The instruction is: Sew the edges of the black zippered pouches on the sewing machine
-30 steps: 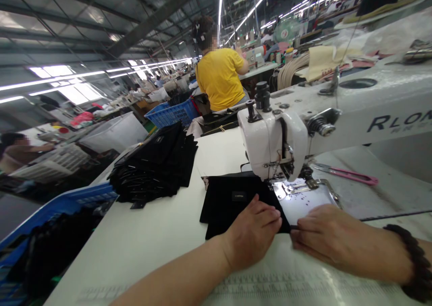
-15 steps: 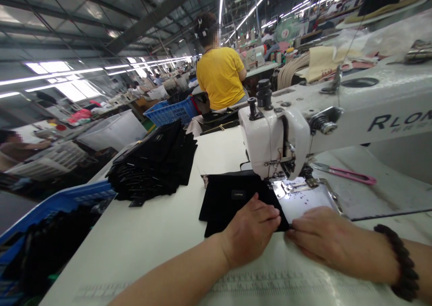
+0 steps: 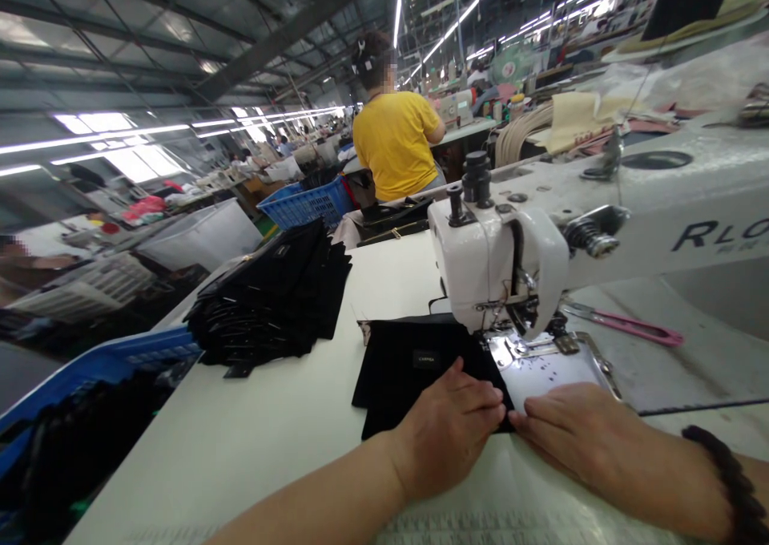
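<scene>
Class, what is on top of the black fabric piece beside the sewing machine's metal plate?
On the black fabric piece are a small lettered label and the left hand. The fabric under that hand is hidden.

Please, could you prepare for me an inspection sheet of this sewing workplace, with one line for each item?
Surface: pale table, with ruler markings along the near edge.
Job's things: black cloth with a small label, lying flat at the sewing machine.
Clutter: black pile on the left; pink-handled tool right of the needle area.
Hands: left hand rests on the cloth; right hand is at its near right corner, grip unclear.
Cables: nothing seen on the table.
Surroundings: blue basket at left, holding black items; person in yellow ahead, facing away.
</scene>
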`<state>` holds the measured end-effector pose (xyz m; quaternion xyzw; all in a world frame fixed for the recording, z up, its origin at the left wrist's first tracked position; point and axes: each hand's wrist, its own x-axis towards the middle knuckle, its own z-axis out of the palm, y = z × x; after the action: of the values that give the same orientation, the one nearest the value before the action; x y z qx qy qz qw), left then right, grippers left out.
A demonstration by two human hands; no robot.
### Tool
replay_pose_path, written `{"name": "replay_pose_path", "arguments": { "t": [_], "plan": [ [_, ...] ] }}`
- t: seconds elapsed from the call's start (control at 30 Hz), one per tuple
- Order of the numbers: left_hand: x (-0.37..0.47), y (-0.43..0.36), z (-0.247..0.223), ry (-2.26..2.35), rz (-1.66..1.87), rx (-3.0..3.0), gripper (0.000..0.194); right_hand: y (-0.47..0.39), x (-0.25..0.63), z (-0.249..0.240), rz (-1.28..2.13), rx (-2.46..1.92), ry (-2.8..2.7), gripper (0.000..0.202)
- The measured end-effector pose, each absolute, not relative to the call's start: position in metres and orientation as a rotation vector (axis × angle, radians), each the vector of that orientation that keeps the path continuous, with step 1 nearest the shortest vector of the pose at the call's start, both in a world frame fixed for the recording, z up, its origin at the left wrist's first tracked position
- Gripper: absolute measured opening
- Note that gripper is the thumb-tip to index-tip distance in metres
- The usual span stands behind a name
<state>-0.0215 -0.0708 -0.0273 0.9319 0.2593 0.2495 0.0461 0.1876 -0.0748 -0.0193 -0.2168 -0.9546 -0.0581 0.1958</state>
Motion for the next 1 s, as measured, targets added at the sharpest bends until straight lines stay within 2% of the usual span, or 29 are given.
{"name": "replay_pose_path", "arguments": {
  "t": [0.27, 0.53, 1.0],
  "plan": [
    [-0.025, -0.059, -0.026, 0.725, 0.766, 2.841, 0.018, -0.071, 0.188, -0.025, -0.249, -0.644, -2.663, 0.025],
    [-0.029, -0.053, -0.029, 0.669, 0.826, 2.860, 0.021, -0.072, 0.187, -0.014, -0.274, -0.631, -2.637, 0.031],
    [-0.028, -0.028, -0.021, 0.749, 0.444, 2.983, 0.017, -0.066, 0.187, -0.026, -0.218, -0.791, -2.624, 0.029]
  ]
}}
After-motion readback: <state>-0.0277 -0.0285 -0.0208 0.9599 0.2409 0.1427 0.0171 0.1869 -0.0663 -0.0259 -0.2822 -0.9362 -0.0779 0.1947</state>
